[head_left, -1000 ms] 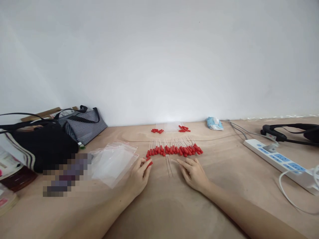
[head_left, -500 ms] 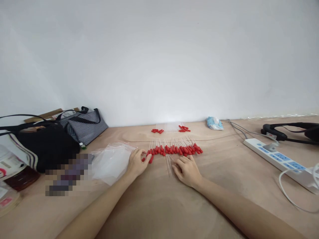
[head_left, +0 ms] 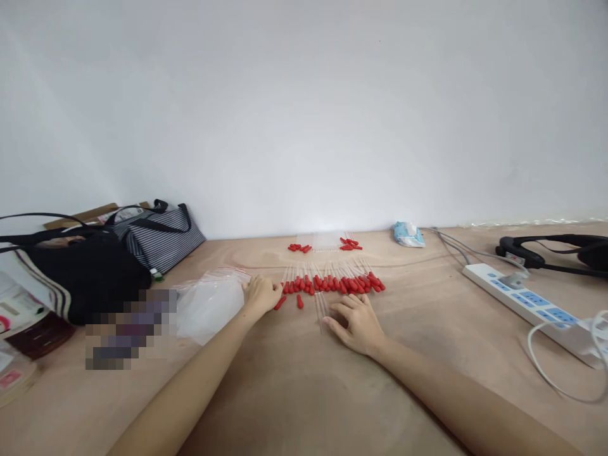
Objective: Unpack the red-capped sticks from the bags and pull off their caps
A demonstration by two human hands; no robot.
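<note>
A row of red rubber bulbs with thin clear tubes (head_left: 332, 284) lies across the table, the tubes pointing away from me. My left hand (head_left: 262, 295) is at the row's left end, beside the clear zip bags; its fingers are curled, and what they hold, if anything, is hidden. In front of the row lie a single red bulb (head_left: 300, 302) and another slanted red bulb (head_left: 280, 303) near my left fingertips. My right hand (head_left: 355, 322) rests open on the table, fingers stretched, its thumb at several bare thin tubes (head_left: 321, 311).
Clear zip bags (head_left: 211, 304) lie left, near a black bag (head_left: 109, 275) and a striped bag (head_left: 166, 237). Farther back are a small bulb group (head_left: 350, 244) and a blue mask (head_left: 408, 234). A power strip (head_left: 527, 304) with cables and a black headset (head_left: 532, 250) stand right.
My left hand has shifted left and slightly away from me, off a red bulb, which now lies loose farther right. The right hand's thumb has spread onto the bare tubes.
</note>
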